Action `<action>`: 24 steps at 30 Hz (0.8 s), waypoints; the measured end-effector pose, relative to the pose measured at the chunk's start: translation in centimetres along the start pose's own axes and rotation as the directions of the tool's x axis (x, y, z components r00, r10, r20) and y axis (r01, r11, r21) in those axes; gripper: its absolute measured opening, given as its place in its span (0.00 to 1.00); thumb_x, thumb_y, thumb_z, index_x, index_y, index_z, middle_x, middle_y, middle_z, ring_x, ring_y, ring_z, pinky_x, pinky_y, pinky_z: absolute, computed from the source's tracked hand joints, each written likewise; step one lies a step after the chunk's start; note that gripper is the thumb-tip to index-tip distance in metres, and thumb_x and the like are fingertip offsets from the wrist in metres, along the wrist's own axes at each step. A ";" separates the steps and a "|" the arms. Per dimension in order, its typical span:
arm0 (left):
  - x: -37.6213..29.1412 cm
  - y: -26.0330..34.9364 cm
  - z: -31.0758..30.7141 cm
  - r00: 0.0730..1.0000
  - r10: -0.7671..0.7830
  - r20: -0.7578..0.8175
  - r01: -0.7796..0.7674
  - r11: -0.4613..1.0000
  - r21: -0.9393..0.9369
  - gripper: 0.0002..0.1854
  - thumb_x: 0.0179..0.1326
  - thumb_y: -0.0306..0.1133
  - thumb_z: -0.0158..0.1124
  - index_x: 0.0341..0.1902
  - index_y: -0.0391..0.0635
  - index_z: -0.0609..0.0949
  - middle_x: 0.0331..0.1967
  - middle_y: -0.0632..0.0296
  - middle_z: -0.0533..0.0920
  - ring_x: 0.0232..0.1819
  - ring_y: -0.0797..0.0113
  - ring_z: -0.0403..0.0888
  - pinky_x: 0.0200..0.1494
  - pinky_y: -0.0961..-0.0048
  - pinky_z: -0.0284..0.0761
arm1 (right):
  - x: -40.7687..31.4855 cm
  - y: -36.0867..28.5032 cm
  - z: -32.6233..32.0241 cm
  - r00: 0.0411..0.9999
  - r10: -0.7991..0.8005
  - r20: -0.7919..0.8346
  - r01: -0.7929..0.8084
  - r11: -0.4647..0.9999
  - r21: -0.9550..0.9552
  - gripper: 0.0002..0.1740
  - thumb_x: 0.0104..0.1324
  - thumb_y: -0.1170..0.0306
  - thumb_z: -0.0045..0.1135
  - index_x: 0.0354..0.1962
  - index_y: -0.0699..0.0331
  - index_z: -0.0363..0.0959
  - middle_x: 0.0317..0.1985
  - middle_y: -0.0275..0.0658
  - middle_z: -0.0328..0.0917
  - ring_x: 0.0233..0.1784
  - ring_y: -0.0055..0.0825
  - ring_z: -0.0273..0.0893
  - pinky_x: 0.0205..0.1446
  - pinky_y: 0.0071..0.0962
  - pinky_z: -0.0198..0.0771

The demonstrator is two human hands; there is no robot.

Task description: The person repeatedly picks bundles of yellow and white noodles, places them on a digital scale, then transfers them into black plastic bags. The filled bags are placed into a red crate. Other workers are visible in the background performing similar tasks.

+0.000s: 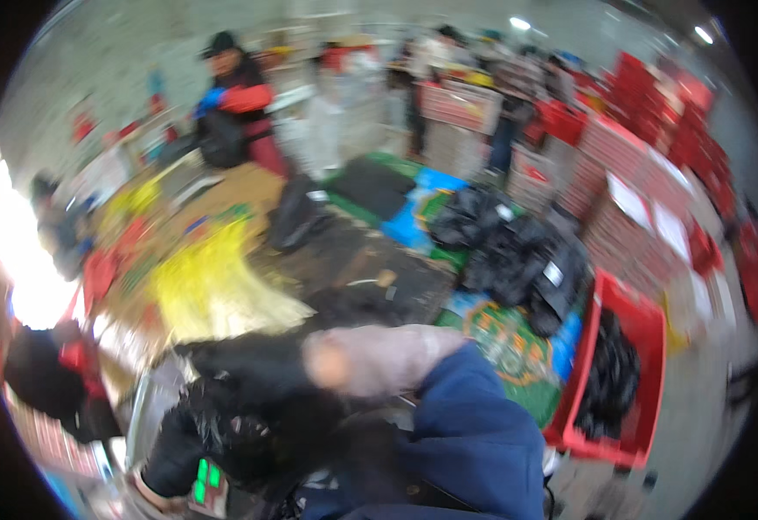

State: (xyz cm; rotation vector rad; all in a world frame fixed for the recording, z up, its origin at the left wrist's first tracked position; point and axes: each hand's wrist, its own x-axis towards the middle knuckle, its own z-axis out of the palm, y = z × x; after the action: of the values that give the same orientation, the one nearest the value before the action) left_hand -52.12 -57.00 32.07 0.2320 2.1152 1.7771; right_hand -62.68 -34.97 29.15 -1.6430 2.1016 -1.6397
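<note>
My right arm, in a navy sleeve [476, 422] and a lilac sleeve cover [392, 357], reaches leftward across my front. My right hand [328, 365] is blurred at its end, beside a black mass [255, 383]; whether that is clothing or plastic bag I cannot tell, nor whether the hand grips it. My left hand is out of view. Beyond the right hand, a pile of long yellow leafy stalks [203, 279] with pale ends lies on a brown work surface. A dark mat [372, 260] stretches to the right of the stalks.
Black plastic bags [522, 253] lie on a green and blue printed sheet [515, 383]. A red crate [655, 390] holds another black bag. Stacked crates [639, 227] stand at the right. People [236, 104] stand around. At lower left, another person's hand [148, 497] is near a lit green display [208, 481].
</note>
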 end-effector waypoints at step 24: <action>10.2 -17.2 -3.6 0.976 0.125 -0.181 -0.136 0.989 -0.054 0.19 0.66 0.24 0.57 0.60 0.36 0.75 0.49 0.57 0.83 0.48 0.68 0.80 0.51 0.71 0.77 | -9.2 9.3 7.2 0.912 0.046 -0.408 0.186 0.841 0.509 0.12 0.61 0.73 0.63 0.43 0.67 0.78 0.38 0.39 0.81 0.41 0.27 0.76 0.46 0.30 0.71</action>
State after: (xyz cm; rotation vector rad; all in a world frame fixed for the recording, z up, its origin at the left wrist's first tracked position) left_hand -60.99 -59.99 14.06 0.2061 2.2027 2.0077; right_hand -61.06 -34.45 14.31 -1.2839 1.4632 -2.4830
